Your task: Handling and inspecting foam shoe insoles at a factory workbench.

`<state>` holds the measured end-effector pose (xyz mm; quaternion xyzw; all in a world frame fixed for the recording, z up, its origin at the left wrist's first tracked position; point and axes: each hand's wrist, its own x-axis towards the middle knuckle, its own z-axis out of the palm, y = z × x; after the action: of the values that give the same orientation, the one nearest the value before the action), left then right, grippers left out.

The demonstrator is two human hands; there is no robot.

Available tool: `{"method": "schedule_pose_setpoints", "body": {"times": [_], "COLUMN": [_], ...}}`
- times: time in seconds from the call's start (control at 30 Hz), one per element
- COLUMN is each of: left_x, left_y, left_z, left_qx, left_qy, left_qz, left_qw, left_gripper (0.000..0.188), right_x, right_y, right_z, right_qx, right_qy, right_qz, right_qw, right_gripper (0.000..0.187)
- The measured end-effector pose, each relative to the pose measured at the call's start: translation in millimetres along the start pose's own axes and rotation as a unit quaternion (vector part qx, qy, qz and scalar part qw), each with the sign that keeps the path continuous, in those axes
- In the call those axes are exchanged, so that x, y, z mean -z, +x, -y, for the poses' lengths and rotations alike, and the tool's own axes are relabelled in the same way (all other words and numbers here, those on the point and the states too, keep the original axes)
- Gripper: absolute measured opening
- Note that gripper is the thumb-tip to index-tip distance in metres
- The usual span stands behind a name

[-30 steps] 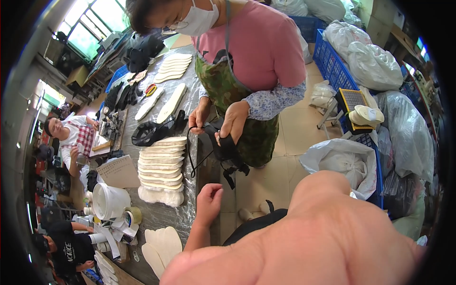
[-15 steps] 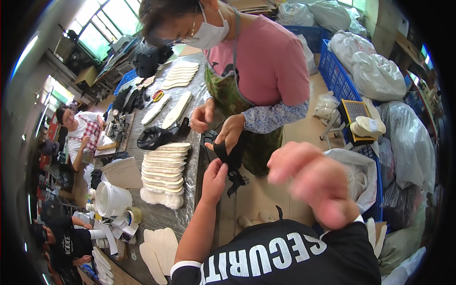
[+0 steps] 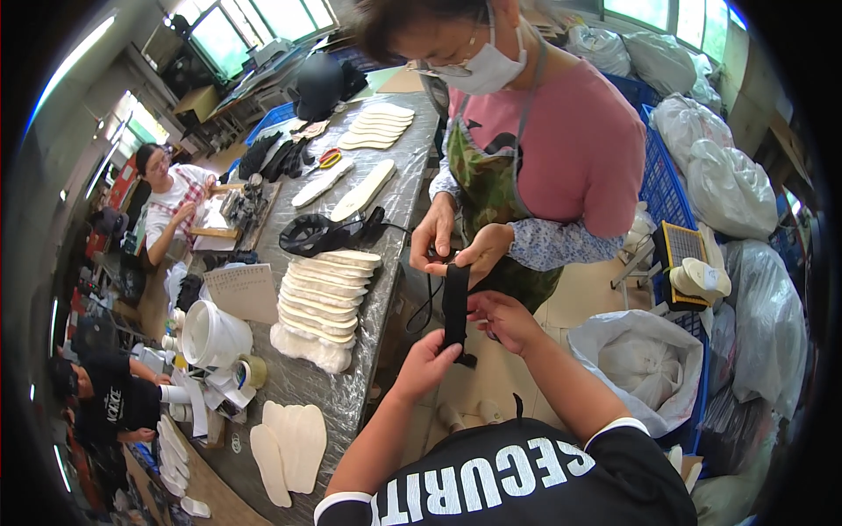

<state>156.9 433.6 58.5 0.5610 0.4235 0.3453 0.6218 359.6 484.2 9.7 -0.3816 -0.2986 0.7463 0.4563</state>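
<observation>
Through the head camera I have both bare hands in front of the black T-shirt, reaching forward to a narrow black fabric strap (image 3: 455, 307). The strap hangs roughly upright between me and a co-worker in a pink shirt (image 3: 570, 140) and green camouflage apron, just beyond the long edge of a grey table covered in clear plastic (image 3: 338, 386).

My left hand (image 3: 423, 366) pinches the lower part of the strap between thumb and fingers. My right hand (image 3: 503, 317) is on the other side of the strap, its fingers partly curled and close to the fabric; I cannot tell whether they touch or grip it. The co-worker's two hands meet at the upper end of the strap, and a thin black cord (image 3: 420, 319) dangles in a loop below them, left of the strap.

On the table I see a row of overlapping cream, fuzzy insole-shaped pads (image 3: 323, 302), with a bunched black fabric piece (image 3: 307, 233) lying just past its far end. Two single cream insoles (image 3: 364, 190) lie farther along, near scissors with red-and-yellow handles (image 3: 330, 159). Nearer me are flat cream insole pieces (image 3: 298, 447), and a white plastic bucket (image 3: 213, 336) stands towards the left. On my right, an open white woven sack (image 3: 592, 337) sits on the floor beside a blue plastic crate (image 3: 653, 188).
</observation>
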Motion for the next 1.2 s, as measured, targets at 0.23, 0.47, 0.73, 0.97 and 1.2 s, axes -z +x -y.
{"method": "schedule_pose_setpoints", "body": {"times": [0.23,0.47,0.73,0.97,1.2], "left_x": [-14.7,-15.1,-5.8,0.2,1.8], "left_y": [-36.6,-52.1,-53.7,-53.5,-59.6], "left_z": [-14.9,-5.2,8.9,9.7,18.2], "left_qx": [-0.017,-0.052,-0.034,-0.073,0.002], "left_qy": [-0.088,0.005,0.044,0.044,0.091], "left_qz": [0.072,0.200,0.266,0.293,0.358], "left_qw": [0.993,0.978,0.962,0.952,0.929], "left_gripper": [0.017,0.015,0.016,0.015,0.020], "right_x": [13.0,19.6,35.4,17.3,-10.8], "right_y": [17.3,47.1,103.3,104.8,49.4], "right_z": [-48.8,-56.8,-71.9,-70.3,-15.2], "right_qx": [-0.147,-0.004,0.090,0.116,-0.216], "right_qy": [0.282,0.365,0.383,0.240,0.289], "right_qz": [-0.213,0.089,0.124,-0.016,-0.020], "right_qw": [0.924,0.927,0.911,0.964,0.933], "right_gripper": [0.067,0.077,0.063,0.056,0.052]}}
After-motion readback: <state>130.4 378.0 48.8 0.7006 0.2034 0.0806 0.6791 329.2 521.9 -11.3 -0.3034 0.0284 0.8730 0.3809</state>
